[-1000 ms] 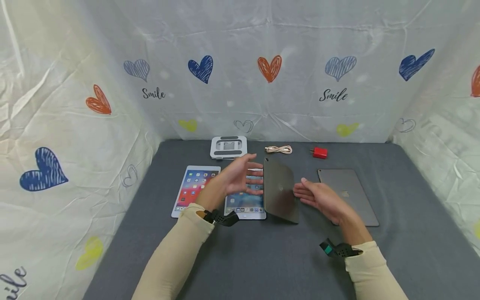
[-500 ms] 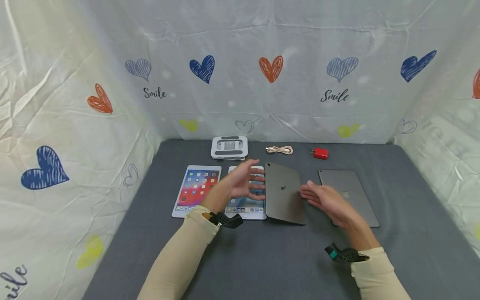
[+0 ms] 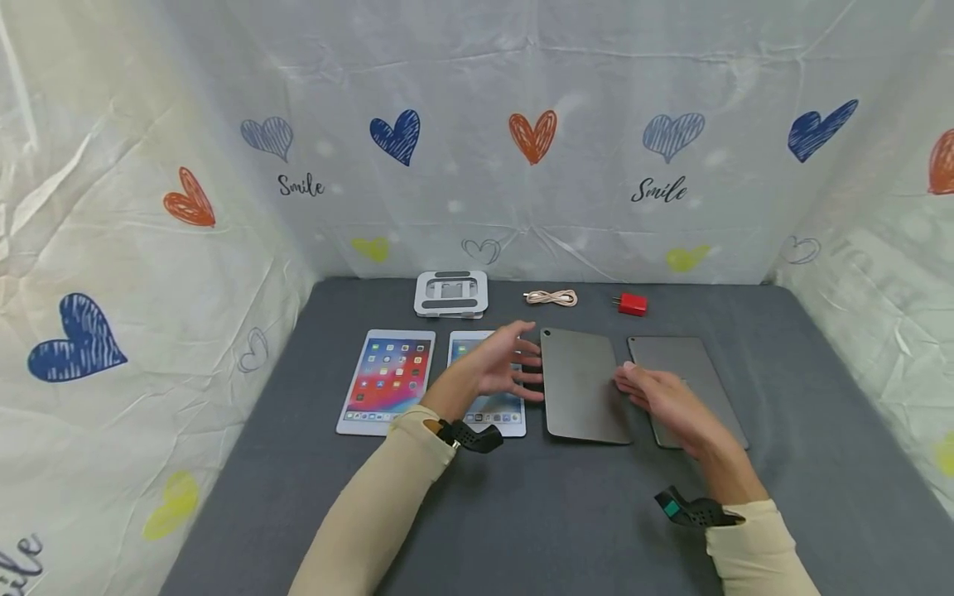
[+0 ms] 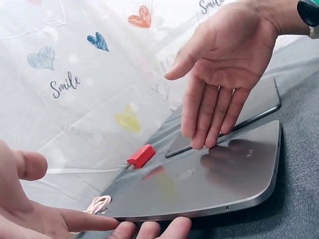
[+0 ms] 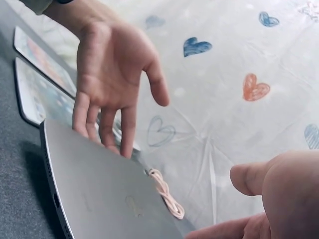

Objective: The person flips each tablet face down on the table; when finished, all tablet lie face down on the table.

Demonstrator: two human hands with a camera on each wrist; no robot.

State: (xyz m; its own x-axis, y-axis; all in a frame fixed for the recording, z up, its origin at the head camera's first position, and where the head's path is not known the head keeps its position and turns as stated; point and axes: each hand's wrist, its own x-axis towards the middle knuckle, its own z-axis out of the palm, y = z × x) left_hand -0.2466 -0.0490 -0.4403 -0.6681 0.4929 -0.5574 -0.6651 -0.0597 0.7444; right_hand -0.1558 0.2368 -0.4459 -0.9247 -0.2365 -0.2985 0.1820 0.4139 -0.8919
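A grey tablet [image 3: 581, 381] lies face down at the middle of the table, its left edge raised so that it leans down to the right. My left hand [image 3: 501, 364] is at that raised edge, fingers straight; in the left wrist view its fingertips [image 4: 179, 228] are along the rim. The right hand [image 3: 667, 401] has straight fingers close over the tablet's right side, and their reflection shows on the metal back. Under my left arm, a white tablet [image 3: 501, 411] with a lit screen is partly hidden. Another grey tablet [image 3: 693, 356] lies face down beneath the right hand.
A second white tablet [image 3: 391, 372] with a lit screen lies at the left. Along the back edge are a white and grey stand [image 3: 450, 308], a coiled pale cable [image 3: 550, 297] and a red charger [image 3: 633, 304]. A heart-printed curtain [image 3: 462, 165] encloses the table.
The middle grey tablet has tipped from steep to nearly flat, its right side going down. Both hands have shifted right along with it.
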